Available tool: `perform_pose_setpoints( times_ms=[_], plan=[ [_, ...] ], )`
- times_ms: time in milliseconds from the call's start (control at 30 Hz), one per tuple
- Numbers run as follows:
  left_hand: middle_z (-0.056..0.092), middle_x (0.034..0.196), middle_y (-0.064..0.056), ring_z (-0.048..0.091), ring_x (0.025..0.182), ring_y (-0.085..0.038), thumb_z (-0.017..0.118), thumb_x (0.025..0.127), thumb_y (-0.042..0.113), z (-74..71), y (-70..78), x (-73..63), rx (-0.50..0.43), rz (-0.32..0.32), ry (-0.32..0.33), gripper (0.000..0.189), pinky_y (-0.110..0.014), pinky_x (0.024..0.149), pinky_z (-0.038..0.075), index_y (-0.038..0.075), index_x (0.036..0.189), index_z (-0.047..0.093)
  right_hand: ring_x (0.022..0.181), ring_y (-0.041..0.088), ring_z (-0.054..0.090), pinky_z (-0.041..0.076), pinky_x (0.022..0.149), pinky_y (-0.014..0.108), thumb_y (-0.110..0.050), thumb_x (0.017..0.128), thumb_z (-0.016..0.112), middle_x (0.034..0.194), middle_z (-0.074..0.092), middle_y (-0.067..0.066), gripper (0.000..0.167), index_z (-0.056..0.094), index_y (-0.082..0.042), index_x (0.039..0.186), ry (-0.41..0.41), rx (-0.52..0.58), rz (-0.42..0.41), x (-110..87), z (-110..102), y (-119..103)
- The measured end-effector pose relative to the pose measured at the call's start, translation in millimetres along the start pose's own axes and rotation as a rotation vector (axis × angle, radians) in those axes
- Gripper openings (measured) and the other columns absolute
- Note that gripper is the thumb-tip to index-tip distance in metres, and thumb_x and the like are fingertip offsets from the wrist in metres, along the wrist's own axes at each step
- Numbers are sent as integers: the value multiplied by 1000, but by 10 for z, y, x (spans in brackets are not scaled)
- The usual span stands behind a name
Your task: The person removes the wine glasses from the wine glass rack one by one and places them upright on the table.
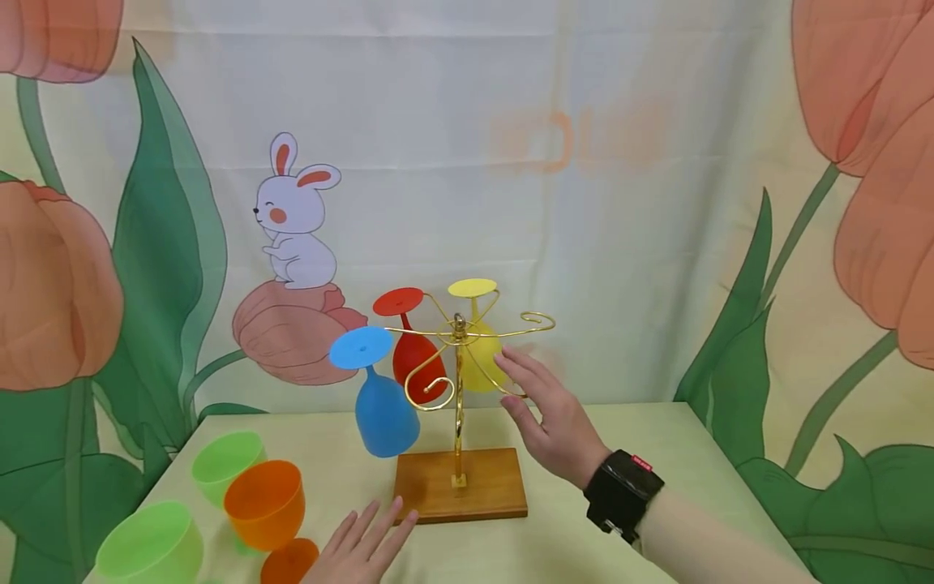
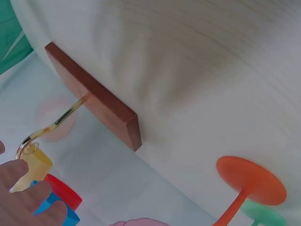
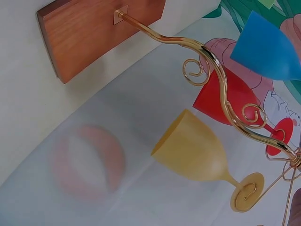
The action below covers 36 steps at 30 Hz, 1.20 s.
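Left hand (image 1: 361, 547) spread, empty; right hand (image 1: 554, 418) wide by the gold rack (image 1: 459, 405); orange goblet (image 1: 266, 519) looks light, stiff, slick: pinch its stem (image 2: 230, 207).

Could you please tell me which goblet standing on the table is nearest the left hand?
The orange goblet, just left of the left hand; both green goblets stand farther left.

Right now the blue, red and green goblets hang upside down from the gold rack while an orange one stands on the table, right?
Not quite: the head view shows a yellow goblet, not a green one, hanging with the blue goblet and red goblet upside down from the gold rack. The orange goblet stands on the table.
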<state>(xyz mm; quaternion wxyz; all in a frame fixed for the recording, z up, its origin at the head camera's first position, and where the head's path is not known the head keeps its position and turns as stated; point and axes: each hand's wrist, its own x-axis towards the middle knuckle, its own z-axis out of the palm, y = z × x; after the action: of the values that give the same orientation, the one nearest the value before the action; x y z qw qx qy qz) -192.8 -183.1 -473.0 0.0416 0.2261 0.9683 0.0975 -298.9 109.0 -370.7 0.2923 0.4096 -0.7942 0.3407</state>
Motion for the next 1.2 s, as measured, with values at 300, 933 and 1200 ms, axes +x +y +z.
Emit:
perform_pose_setpoints(
  times_ms=[300,933,1200],
  plan=[
    [50,134,-5,49,117,-24,51,78,78,-610,37,-64,76,-18,607,90,-48,95,48,15,142,44,132,23,43,40,105,35,-27,103,47,146,43,8,43,49,-10,142,19,-69,-75,20,-48,1],
    [31,154,-19,26,141,-38,80,79,14,-1548,-196,471,251,179,774,95,-51,114,23,2,153,21,135,30,40,33,109,35,-19,102,50,146,45,9,40,51,-5,140,22,-172,-212,41,-60,-15],
    [42,148,-14,34,138,-33,69,88,8,-1572,-203,512,287,164,678,69,-50,109,32,4,148,37,136,28,39,33,109,35,-27,105,42,146,45,8,42,50,-6,140,-4,-172,-196,57,-52,-57]
  ],
)
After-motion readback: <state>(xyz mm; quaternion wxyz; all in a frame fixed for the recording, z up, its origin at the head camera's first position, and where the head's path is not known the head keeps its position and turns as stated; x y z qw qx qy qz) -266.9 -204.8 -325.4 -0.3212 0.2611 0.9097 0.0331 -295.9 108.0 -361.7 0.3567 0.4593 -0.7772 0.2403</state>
